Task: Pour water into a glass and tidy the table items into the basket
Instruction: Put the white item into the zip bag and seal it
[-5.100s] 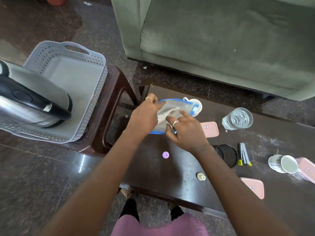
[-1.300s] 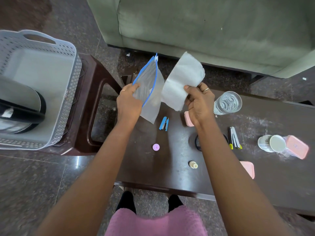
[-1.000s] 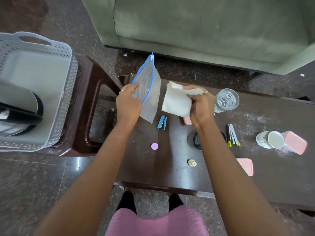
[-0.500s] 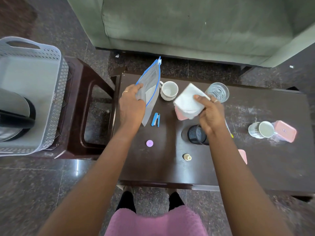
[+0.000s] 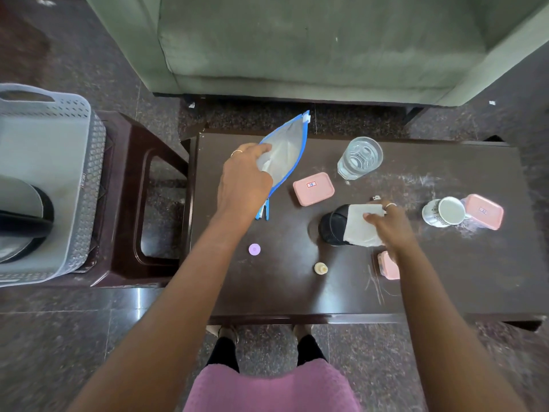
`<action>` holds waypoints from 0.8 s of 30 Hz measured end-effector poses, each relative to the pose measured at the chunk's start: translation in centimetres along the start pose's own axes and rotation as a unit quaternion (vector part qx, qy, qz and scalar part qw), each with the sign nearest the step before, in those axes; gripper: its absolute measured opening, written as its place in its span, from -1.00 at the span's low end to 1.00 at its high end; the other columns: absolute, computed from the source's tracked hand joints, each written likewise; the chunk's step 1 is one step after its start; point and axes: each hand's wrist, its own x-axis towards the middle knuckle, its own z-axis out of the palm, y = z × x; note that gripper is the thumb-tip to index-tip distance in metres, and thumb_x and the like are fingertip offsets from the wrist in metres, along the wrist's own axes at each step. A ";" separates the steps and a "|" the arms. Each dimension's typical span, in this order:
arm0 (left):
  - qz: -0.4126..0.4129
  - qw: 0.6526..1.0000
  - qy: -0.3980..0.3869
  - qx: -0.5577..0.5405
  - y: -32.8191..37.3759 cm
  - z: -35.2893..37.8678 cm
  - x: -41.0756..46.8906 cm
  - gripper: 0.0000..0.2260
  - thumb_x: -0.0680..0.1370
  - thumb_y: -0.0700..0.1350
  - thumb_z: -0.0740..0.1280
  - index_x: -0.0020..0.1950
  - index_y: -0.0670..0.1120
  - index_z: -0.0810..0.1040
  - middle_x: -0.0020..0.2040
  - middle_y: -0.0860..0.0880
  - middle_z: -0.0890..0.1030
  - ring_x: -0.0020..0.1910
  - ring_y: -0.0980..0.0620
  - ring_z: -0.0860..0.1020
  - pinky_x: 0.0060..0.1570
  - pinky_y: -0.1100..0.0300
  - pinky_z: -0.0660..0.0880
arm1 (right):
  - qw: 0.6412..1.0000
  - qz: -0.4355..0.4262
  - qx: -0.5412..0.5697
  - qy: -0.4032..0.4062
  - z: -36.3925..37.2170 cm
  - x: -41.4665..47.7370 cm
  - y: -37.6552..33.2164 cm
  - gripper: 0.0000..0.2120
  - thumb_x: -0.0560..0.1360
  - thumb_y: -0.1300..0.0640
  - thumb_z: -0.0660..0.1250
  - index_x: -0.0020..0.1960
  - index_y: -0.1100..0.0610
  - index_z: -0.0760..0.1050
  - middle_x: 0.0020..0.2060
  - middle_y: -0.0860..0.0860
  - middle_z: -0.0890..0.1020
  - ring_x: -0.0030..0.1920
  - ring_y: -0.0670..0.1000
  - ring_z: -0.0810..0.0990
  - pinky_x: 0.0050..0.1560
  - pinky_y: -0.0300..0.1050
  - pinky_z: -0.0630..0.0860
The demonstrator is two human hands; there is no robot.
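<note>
Stands facing a green sofa (image 5: 297,40) across a dark low table (image 5: 445,286). Has at left a grey perforated basket (image 5: 44,138) on a brown stool (image 5: 127,200), a kettle (image 5: 20,215) lying inside. Grips a blue-edged pouch (image 5: 286,150) in the left hand (image 5: 243,182), fingers curled round its lower side, tilted above the table's far left part. Sees the glass (image 5: 360,157) of water upright near the far edge, right of the pouch. Pinches a folded white napkin (image 5: 361,226) in the right hand (image 5: 389,227), over a black round holder (image 5: 331,227). Sees also a mug (image 5: 444,211) touching a pink box (image 5: 484,211), a second pink box (image 5: 313,188) mid-table, a blue stapler (image 5: 265,211), a purple disc (image 5: 254,249), a cream cap (image 5: 320,268).
</note>
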 end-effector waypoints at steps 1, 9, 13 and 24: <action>0.001 1.000 -0.007 -0.003 0.3 0.1 -0.1 -0.44 0.39 -0.39 0.13 0.30 0.02 0.49 0.34 0.04 0.44 0.23 0.02 0.45 -0.01 0.28 0.36 | 0.999 -0.009 -0.045 0.011 0.3 0.0 0.2 -0.69 0.51 0.28 0.27 0.24 0.32 0.42 0.18 0.26 0.54 0.15 0.24 0.52 0.17 0.13 0.48; 0.023 0.997 -0.067 0.005 1.1 1.4 -1.7 -0.43 0.38 -0.39 0.12 0.30 0.02 0.49 0.35 0.03 0.44 0.25 0.02 0.44 -0.02 0.35 0.33 | 0.986 -0.026 -0.163 0.027 2.5 0.0 0.2 -0.69 0.56 0.30 0.16 0.29 0.30 0.38 0.21 0.32 0.50 0.23 0.27 0.45 0.11 -0.02 0.38; 0.026 0.996 -0.083 -0.001 1.2 1.9 -2.2 -0.44 0.39 -0.38 0.13 0.30 0.03 0.49 0.36 0.05 0.44 0.26 0.02 0.44 0.02 0.29 0.36 | 0.981 -0.038 -0.183 0.043 3.0 -0.4 0.1 -0.70 0.56 0.25 0.20 0.26 0.30 0.40 0.17 0.33 0.54 0.24 0.28 0.44 0.12 0.02 0.40; 0.036 0.995 -0.089 -0.004 2.2 2.7 -2.7 -0.45 0.39 -0.38 0.15 0.29 0.03 0.50 0.35 0.06 0.46 0.28 0.08 0.41 -0.01 0.43 0.25 | 0.953 0.028 -0.292 0.072 2.9 -0.4 -1.0 -0.71 0.50 0.28 0.19 0.22 0.27 0.42 0.18 0.25 0.50 0.16 0.28 0.53 0.06 0.05 0.48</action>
